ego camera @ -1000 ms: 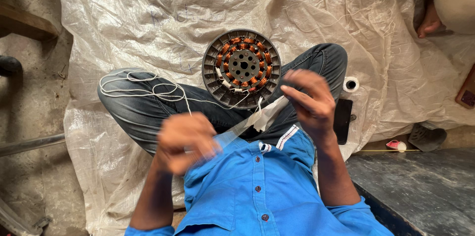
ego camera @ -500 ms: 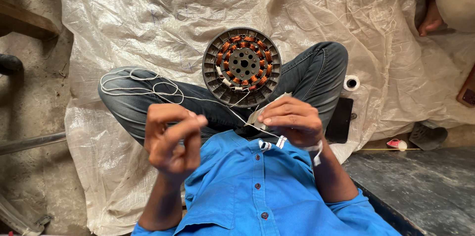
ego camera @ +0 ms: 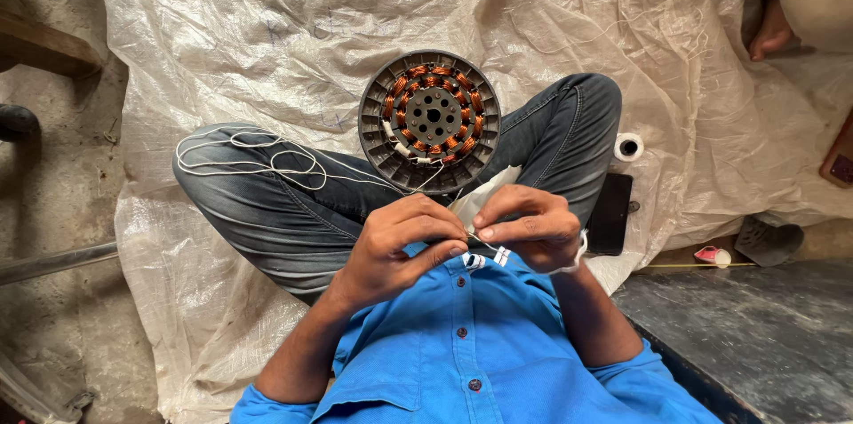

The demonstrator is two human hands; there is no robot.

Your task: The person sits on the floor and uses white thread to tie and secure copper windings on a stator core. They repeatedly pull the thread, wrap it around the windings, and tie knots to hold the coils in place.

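Single head view; looks steeply down, close over lap [ego camera: 355,211]; floor sheet [ego camera: 267,24] beyond

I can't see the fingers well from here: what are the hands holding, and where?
Both hands, left hand and right hand, pinch a thin white string between fingertips, near its end.

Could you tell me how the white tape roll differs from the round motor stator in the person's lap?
The tape roll is small, plain white and lies on the plastic sheet; the motor stator is far larger, dark grey with copper coils, and rests against the legs. Both are round with a central hole.
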